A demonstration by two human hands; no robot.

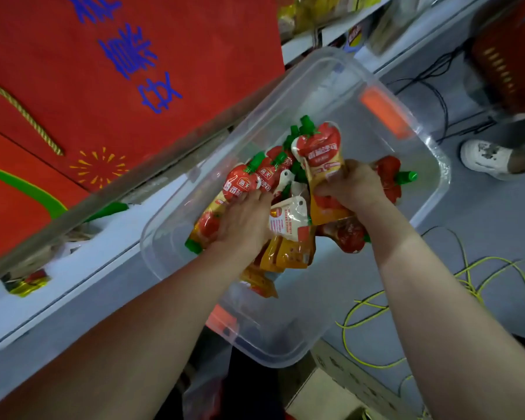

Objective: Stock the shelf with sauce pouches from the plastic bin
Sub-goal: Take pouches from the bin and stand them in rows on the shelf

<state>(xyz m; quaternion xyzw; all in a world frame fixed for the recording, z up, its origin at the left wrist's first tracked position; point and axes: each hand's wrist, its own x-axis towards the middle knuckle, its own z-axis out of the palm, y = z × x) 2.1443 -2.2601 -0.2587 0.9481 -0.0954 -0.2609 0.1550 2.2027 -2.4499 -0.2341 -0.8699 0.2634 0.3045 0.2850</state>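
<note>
Here, I see the clear plastic bin (pixel 428 147) just beside the shelf (pixel 73 268), holding a heap of red-and-yellow sauce pouches (pixel 288 247) with green caps, bunched toward its middle. My right hand (pixel 355 186) grips one pouch (pixel 322 150) upright, thumb across its front. My left hand (pixel 243 222) lies over several in the heap; whether its fingers actually clasp them I cannot tell.

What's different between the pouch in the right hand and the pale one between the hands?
The held pouch shows its red tomato front, and the right hand grips it. The pale pouch shows its white printed back and lies in the pile. Both are over the clear plastic bin.
</note>
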